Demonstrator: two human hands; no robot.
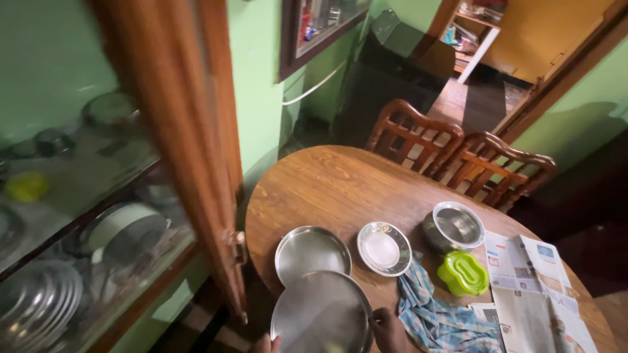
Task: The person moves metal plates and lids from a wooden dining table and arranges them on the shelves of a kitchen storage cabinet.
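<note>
Both hands [327,341] grip a steel plate [320,314] over the round wooden table [333,183] beside green walls [258,85].

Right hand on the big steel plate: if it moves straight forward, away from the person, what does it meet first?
Probably the small white-centred dish. The right hand grips the large steel plate beside the checked cloth. Depth is unclear, so this is a guess.

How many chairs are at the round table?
2. One wooden chair stands at the table's far edge, the other wooden chair right beside it. More could be hidden outside the picture.
</note>
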